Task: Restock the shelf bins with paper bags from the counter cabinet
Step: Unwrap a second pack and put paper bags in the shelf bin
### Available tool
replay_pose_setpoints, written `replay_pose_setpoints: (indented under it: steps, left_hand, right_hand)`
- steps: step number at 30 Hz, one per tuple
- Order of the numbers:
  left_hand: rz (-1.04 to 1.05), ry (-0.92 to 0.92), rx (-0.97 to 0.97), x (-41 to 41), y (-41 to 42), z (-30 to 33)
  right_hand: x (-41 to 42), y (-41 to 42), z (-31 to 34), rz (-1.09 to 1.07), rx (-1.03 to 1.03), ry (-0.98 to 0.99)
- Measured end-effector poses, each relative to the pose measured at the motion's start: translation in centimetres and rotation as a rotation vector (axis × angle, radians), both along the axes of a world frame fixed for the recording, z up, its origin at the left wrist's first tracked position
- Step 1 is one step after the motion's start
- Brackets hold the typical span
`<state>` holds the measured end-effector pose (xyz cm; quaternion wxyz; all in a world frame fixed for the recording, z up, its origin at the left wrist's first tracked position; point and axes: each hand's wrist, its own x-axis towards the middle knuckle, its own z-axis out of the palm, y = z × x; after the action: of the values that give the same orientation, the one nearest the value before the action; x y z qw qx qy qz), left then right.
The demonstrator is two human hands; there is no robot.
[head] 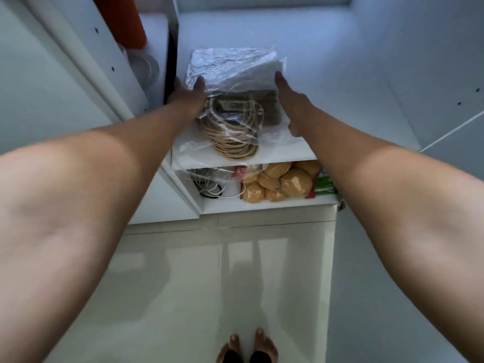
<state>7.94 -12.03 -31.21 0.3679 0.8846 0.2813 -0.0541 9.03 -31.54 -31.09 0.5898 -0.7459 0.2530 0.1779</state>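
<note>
A stack of brown paper bags (264, 106) with tan rope handles (235, 142) lies on a white cabinet shelf (296, 150), wrapped in crinkled clear plastic (230, 66). My left hand (190, 94) holds the left side of the wrapped bundle, thumb on the plastic. On the right side my right hand (286, 98) presses the bundle, its fingers stretched up along the plastic. Both forearms reach in from the bottom corners.
The shelf below holds several tan packets (277, 182), a green and red pack (324, 184) and white cords (214, 189). An orange object (123, 19) stands in the left compartment. An open cabinet door (455, 106) is at right; my feet (246, 347) stand on a glossy floor.
</note>
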Motion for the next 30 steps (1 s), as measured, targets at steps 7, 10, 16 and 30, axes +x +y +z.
replay_pose_setpoints:
  steps: [7,10,16,30]
  left_hand:
    - [0.175,-0.045,-0.355,2.6,1.5,-4.3]
    - [0.183,-0.066,-0.4,1.1,0.3,-2.9]
    - [0.206,-0.04,-0.478,-1.3,-0.4,-3.2]
    - [0.142,0.375,-0.717,-13.1,-0.7,-1.9]
  right_hand:
    - [2.2,0.0,-3.8,0.013,0.044,0.031]
    - [1.7,-0.5,-3.4,-0.024,0.038,0.048]
    - [-1.4,-1.9,-3.0,-0.038,0.135,0.118]
    - [-13.4,-6.0,-1.1,-0.101,0.238,0.57]
